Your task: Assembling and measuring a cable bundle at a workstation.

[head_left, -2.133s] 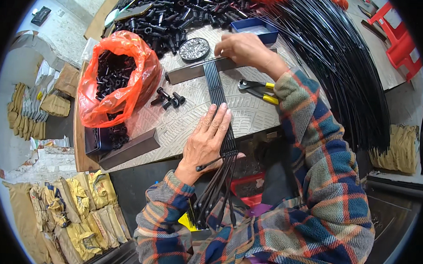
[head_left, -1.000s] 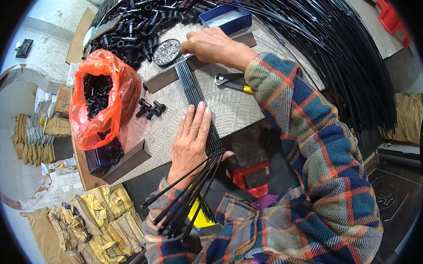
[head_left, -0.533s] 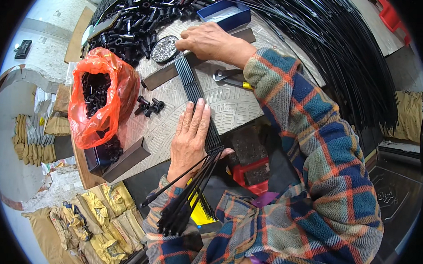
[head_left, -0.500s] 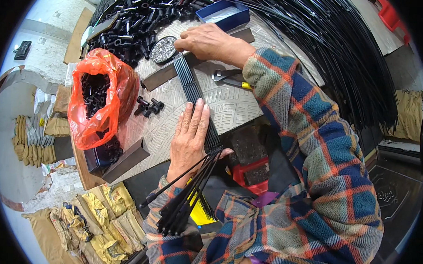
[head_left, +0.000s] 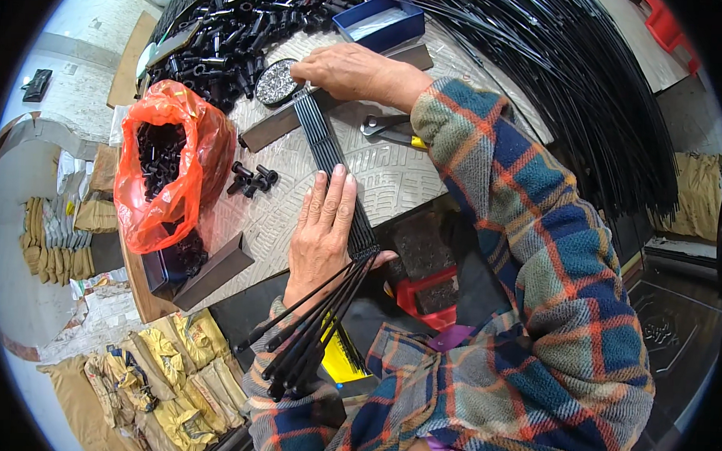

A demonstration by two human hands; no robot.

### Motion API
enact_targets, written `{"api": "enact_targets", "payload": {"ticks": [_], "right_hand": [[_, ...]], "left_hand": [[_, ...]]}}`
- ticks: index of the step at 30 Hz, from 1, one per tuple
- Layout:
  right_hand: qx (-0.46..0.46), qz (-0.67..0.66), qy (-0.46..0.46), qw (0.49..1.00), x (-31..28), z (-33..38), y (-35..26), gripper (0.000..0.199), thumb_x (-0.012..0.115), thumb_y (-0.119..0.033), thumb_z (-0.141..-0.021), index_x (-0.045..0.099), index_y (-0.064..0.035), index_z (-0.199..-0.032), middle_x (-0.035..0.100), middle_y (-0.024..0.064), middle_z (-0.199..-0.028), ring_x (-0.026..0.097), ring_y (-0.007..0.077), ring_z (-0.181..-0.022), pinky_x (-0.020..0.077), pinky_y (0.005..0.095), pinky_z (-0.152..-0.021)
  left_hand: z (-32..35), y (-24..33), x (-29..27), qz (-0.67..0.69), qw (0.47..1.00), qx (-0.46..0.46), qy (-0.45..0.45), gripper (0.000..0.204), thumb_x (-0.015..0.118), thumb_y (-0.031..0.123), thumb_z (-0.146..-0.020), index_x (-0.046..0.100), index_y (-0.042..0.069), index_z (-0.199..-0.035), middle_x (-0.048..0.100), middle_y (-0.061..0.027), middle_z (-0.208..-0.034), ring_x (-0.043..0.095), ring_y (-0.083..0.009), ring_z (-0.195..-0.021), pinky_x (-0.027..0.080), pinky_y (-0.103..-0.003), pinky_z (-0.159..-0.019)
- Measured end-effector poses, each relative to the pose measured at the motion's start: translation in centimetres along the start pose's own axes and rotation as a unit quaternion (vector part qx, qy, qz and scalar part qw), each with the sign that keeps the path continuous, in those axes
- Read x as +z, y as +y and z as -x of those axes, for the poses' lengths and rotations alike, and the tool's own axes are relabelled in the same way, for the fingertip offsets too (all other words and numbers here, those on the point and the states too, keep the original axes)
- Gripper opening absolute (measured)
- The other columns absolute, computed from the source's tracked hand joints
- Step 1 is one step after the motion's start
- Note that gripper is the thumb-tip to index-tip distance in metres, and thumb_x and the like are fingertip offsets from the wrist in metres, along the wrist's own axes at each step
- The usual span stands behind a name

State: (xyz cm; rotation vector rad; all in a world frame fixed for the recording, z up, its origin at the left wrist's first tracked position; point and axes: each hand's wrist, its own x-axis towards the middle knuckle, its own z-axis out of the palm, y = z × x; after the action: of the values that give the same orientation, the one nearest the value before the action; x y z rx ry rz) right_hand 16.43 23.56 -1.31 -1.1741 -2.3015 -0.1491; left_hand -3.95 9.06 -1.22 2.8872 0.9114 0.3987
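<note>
1 head-worn fisheye view looks down from close above the left hand (head_left: 322, 236), right hand (head_left: 349, 71) and tabletop (head_left: 390, 177).

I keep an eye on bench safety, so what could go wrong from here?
The round dish of small silvery pieces sits right by the right hand, so a nudge might spill it. The black strands under the left hand run past the edge of the table, and their loose ends could snag on the left sleeve. The right sleeve might sweep the pliers aside.
</note>
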Motion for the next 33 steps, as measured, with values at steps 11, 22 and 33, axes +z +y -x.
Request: {"api": "enact_targets", "payload": {"ticks": [11,22,33], "right_hand": [[0.031,0.142,0.006,0.989,0.3,0.1,-0.1,0.018,0.056,-0.006,-0.074,0.059,-0.0107,-0.091,0.061,0.0034,-0.085,0.059,0.0201,-0.086,0.0468,0.0302,-0.071],[0.034,0.027,0.024,0.999,-0.1,0.3,-0.4,0.019,0.056,-0.006,-0.073,0.059,-0.0106,-0.091,0.062,0.0072,-0.083,0.060,0.0250,-0.083,0.0477,0.0352,-0.069],[0.105,0.019,-0.087,0.991,-2.2,0.4,0.5,0.008,0.055,-0.007,-0.074,0.058,-0.0082,-0.082,0.059,0.0056,-0.085,0.058,0.0239,-0.085,0.0450,0.0358,-0.070]], "left_hand": [[0.1,-0.1,0.3,-0.006,1.000,0.001,0.009,0.092,0.062,0.059,-0.064,0.038,-0.005,-0.126,0.036,-0.0209,-0.132,0.032,-0.0376,-0.124,0.028,-0.044,-0.101],[0.2,-0.1,0.2,-0.016,1.000,-0.004,0.009,0.095,0.067,0.058,-0.060,0.038,-0.003,-0.126,0.036,-0.0206,-0.132,0.031,-0.0362,-0.125,0.027,-0.042,-0.103],[0.3,-0.2,0.0,-0.025,1.000,0.001,0.005,0.089,0.064,0.060,-0.063,0.041,0.001,-0.126,0.037,-0.0173,-0.133,0.031,-0.0360,-0.125,0.028,-0.042,-0.102]]}}
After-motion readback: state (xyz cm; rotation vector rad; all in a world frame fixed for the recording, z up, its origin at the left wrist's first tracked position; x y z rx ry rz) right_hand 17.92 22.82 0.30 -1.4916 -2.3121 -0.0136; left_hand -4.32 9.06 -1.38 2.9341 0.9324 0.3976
